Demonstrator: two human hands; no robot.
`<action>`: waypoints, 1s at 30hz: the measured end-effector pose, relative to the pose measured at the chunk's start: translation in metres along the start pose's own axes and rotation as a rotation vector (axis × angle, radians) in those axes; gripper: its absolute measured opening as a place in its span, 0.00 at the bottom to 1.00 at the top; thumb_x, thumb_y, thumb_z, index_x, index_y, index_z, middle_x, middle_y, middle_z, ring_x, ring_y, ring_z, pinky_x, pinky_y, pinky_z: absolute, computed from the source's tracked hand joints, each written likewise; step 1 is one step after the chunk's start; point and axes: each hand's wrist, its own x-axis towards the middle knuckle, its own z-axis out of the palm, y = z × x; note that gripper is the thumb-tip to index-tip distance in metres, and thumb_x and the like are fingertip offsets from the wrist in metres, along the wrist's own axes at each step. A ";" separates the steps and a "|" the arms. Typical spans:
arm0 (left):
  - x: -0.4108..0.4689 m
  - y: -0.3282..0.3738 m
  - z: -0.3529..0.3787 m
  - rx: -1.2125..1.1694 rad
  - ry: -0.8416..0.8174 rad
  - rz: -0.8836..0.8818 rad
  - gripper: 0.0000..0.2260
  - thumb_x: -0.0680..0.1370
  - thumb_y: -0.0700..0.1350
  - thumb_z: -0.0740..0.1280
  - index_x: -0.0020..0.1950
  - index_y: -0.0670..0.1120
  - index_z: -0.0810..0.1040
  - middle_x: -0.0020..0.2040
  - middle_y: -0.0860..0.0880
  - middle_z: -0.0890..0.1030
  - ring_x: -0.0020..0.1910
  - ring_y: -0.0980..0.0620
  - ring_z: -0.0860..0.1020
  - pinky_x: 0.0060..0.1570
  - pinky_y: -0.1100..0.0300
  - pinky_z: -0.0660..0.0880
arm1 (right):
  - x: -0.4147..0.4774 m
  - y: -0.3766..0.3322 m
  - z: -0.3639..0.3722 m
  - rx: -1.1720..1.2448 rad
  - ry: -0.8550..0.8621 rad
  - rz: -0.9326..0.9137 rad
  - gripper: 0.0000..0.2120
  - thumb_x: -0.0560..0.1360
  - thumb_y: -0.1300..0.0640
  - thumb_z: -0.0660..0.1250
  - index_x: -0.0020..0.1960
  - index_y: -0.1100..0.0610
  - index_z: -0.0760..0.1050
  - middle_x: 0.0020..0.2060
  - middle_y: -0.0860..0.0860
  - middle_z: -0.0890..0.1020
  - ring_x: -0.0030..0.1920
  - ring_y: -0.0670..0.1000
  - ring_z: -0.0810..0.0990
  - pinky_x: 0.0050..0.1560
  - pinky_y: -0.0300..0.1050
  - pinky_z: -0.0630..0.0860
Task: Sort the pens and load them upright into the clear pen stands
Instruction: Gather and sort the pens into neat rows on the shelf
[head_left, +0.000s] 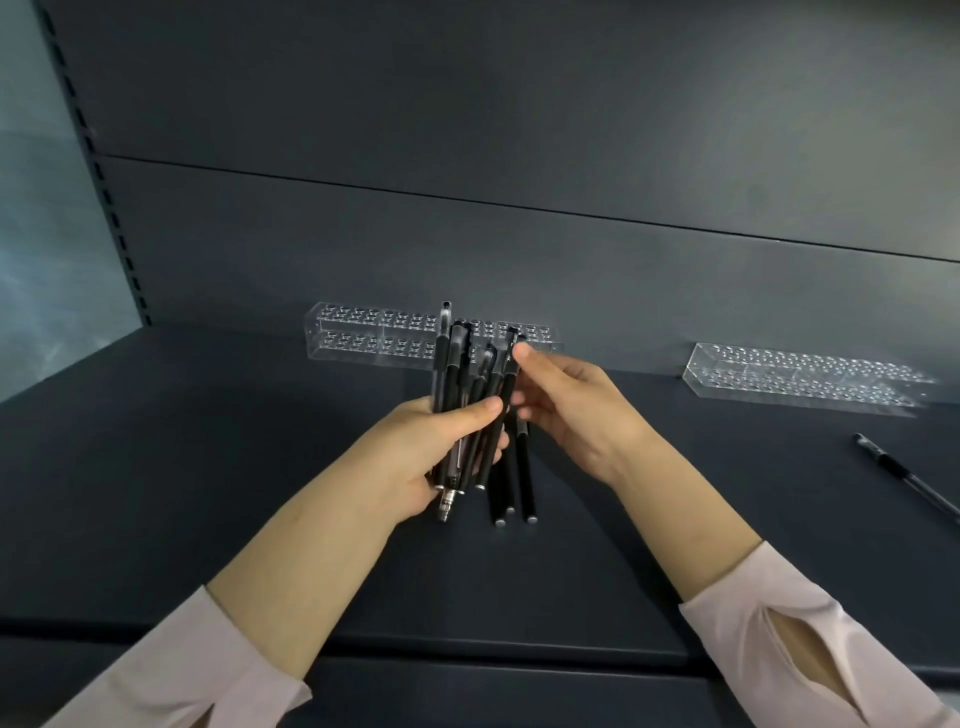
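Bundle of black pens: held roughly upright above the dark shelf, gripped in the curled left hand; right hand pinches its rightmost pens. Clear pen stand: behind the bundle. Second clear pen stand: well right. Loose black pen: lying near it.

We can read no lettering, brand or number: none on the pens in our left hand, none on the clear stands beyond it.
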 end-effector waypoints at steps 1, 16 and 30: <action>-0.001 0.000 0.000 0.005 -0.002 0.004 0.10 0.75 0.46 0.73 0.53 0.43 0.82 0.40 0.46 0.86 0.37 0.51 0.85 0.34 0.61 0.80 | 0.000 -0.001 0.000 0.047 -0.031 -0.007 0.08 0.76 0.55 0.69 0.43 0.58 0.80 0.33 0.49 0.81 0.34 0.45 0.77 0.36 0.36 0.76; 0.000 -0.003 0.001 -0.189 -0.044 -0.056 0.08 0.79 0.37 0.67 0.56 0.36 0.80 0.48 0.44 0.86 0.47 0.52 0.85 0.42 0.61 0.82 | 0.007 0.012 -0.044 -0.488 0.260 0.162 0.15 0.69 0.60 0.76 0.51 0.68 0.79 0.38 0.58 0.80 0.31 0.47 0.78 0.30 0.34 0.77; 0.002 -0.006 0.005 0.024 -0.084 -0.025 0.10 0.78 0.45 0.69 0.58 0.46 0.81 0.50 0.51 0.86 0.49 0.58 0.84 0.42 0.66 0.79 | -0.005 0.000 -0.015 -0.015 -0.096 0.032 0.03 0.75 0.60 0.69 0.48 0.58 0.80 0.32 0.48 0.81 0.33 0.44 0.78 0.37 0.36 0.75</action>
